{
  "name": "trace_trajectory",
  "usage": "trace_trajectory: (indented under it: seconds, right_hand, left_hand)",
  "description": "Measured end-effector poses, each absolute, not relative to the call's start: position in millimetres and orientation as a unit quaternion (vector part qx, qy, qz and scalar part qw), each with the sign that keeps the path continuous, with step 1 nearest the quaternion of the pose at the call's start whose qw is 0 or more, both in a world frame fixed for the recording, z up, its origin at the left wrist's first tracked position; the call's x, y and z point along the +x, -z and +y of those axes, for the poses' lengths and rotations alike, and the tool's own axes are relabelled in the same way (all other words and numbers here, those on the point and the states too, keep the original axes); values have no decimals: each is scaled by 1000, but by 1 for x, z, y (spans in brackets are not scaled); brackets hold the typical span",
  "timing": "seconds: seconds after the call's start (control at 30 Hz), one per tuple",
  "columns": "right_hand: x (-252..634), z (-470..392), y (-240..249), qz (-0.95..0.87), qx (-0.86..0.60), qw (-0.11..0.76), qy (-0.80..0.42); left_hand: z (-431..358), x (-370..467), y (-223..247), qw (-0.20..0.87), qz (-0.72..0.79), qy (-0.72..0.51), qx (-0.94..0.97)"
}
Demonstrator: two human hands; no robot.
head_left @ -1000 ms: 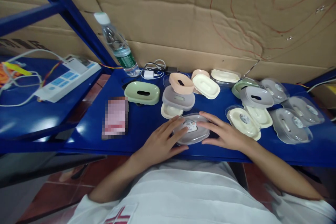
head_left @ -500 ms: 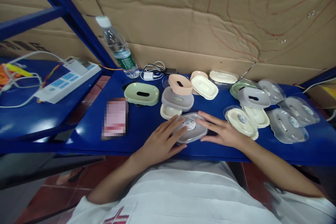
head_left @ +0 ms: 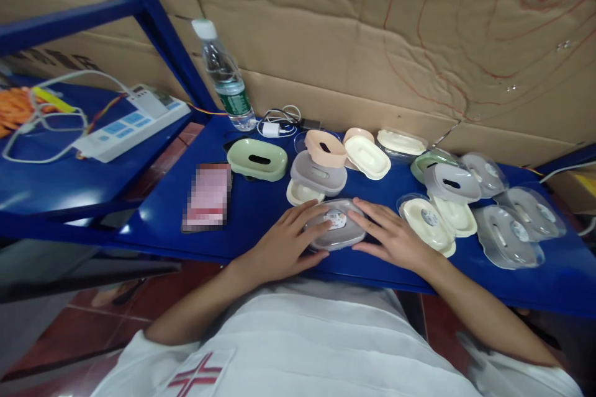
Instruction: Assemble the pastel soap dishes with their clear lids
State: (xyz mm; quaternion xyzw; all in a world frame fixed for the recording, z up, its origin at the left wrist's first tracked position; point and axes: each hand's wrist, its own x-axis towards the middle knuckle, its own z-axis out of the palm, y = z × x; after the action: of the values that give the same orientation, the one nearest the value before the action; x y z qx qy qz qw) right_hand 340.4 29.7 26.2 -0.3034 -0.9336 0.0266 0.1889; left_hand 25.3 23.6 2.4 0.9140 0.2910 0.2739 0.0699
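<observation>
A grey oval soap dish with a clear lid and a round sticker (head_left: 343,237) lies at the front edge of the blue table, between my two hands. My left hand (head_left: 286,240) grips its left side, with fingers over the lid and the thumb along the near rim. On the opposite side, my right hand (head_left: 395,237) holds the rim and lid edge with its fingers. Just behind sit a cream dish piece (head_left: 300,193), a slotted grey soap dish (head_left: 319,173) and a peach one (head_left: 323,147), partly overlapping.
To the right lie lidded cream (head_left: 426,223) and grey soap dishes (head_left: 505,239). A green dish (head_left: 258,158) and a phone (head_left: 206,198) with a blurred screen are on the left. A water bottle (head_left: 233,99) and a white charger (head_left: 271,129) stand near the cardboard wall (head_left: 302,25).
The camera view has tilted slightly, shifting the whole scene. Both hands stay on the grey soap dish, with the fingers only slightly moved.
</observation>
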Motion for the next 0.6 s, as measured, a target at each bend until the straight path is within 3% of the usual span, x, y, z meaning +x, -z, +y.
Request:
trace_trajectory:
  seconds: [0.13, 0.3, 0.5, 0.6]
  right_hand:
    - [340, 30, -26, -936, -303, 177, -16]
    - [341, 30, -26, -933, -308, 183, -26]
    - [342, 33, -30, -934, -309, 173, -45]
    - [343, 33, -35, -935, -306, 175, -50]
  left_hand:
    - [20, 26, -15, 78, 307, -242, 917]
    - [41, 17, -66, 72, 258, -156, 951]
    - [97, 22, -99, -99, 379, -94, 915]
    - [112, 29, -90, -107, 380, -59, 917]
